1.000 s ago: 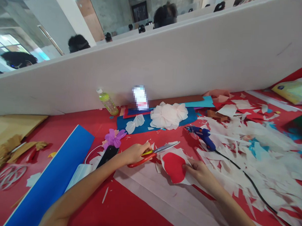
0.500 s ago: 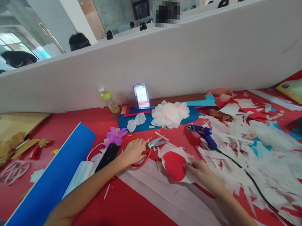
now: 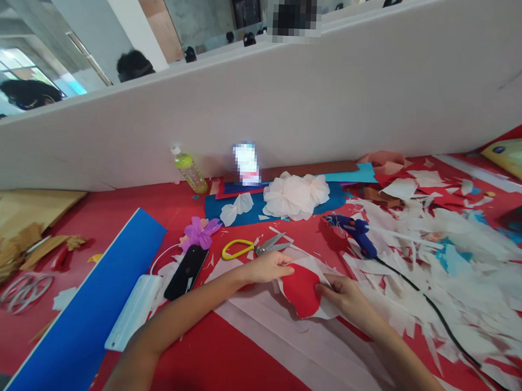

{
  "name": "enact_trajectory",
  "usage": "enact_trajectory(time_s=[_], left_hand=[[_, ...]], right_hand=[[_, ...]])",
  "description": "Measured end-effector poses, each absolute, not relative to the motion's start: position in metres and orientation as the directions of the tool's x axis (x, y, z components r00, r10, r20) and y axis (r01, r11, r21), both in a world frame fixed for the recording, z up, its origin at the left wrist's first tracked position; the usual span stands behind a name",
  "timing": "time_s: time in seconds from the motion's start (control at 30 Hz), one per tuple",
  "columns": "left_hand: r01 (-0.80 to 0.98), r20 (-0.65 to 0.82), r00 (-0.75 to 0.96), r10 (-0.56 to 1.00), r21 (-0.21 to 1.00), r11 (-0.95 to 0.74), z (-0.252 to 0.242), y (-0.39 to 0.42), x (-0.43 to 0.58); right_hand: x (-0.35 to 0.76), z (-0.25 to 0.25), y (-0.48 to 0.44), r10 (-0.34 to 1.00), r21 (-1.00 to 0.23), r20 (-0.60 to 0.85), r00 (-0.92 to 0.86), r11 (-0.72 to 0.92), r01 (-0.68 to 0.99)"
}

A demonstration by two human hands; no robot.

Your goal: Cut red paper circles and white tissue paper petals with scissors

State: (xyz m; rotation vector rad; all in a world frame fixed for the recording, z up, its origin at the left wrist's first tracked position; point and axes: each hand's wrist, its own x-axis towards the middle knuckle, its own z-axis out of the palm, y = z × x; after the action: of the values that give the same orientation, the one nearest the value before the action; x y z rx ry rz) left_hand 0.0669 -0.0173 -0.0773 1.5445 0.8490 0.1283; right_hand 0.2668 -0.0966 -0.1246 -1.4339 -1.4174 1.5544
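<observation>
Between my hands is a red paper petal shape (image 3: pixel 301 289) lying against pale pink paper (image 3: pixel 326 307). My left hand (image 3: pixel 271 267) pinches its upper left edge, and my right hand (image 3: pixel 342 293) grips the right edge. Just beyond my left hand, scissors (image 3: pixel 258 249) rest on the table with blades apart; one handle is yellow and the other is hidden behind the hand. A long pale pink paper sheet (image 3: pixel 259 328) lies under my forearms. Farther back, a pale pink paper flower (image 3: pixel 293 197) and loose petals (image 3: pixel 236 209) sit on blue paper (image 3: pixel 212 208).
A blue glue gun (image 3: pixel 357 231) with a black cord lies at right beside a heap of paper scraps (image 3: pixel 404 282). At left are a phone (image 3: pixel 187 272), a white box (image 3: pixel 133 314), a purple flower (image 3: pixel 201 233) and a blue board (image 3: pixel 87 303). A bottle (image 3: pixel 190 170) stands by the partition (image 3: pixel 291 99).
My left hand has let go of the scissors, leaving them on the table. It has moved right and taken the red petal's edge. My right hand stays on the paper.
</observation>
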Motion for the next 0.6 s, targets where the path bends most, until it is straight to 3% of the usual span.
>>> enact_trajectory(time_s=[0.1, 0.3, 0.47, 0.6], left_hand=[[0.407, -0.422, 0.711, 0.562, 0.899, 0.161, -0.079, -0.015, 0.067], [0.377, -0.390, 0.656, 0.647, 0.911, 0.167, -0.071, -0.017, 0.064], [0.270, -0.271, 0.597, 0.755, 0.954, 0.128, -0.067, -0.013, 0.064], [0.178, -0.195, 0.498, 0.845, 0.977, 0.120, -0.075, -0.011, 0.067]], right_hand=[[0.265, -0.122, -0.096, 0.917, -0.945, -0.301, -0.262, -0.251, 0.210], [0.266, -0.119, -0.094, 0.952, -0.955, -0.265, -0.155, -0.236, 0.180], [0.269, -0.117, -0.094, 0.915, -0.878, -0.391, -0.102, -0.404, -0.258], [0.267, -0.127, -0.093, 0.907, -0.756, -0.421, -0.015, -0.360, -0.547]])
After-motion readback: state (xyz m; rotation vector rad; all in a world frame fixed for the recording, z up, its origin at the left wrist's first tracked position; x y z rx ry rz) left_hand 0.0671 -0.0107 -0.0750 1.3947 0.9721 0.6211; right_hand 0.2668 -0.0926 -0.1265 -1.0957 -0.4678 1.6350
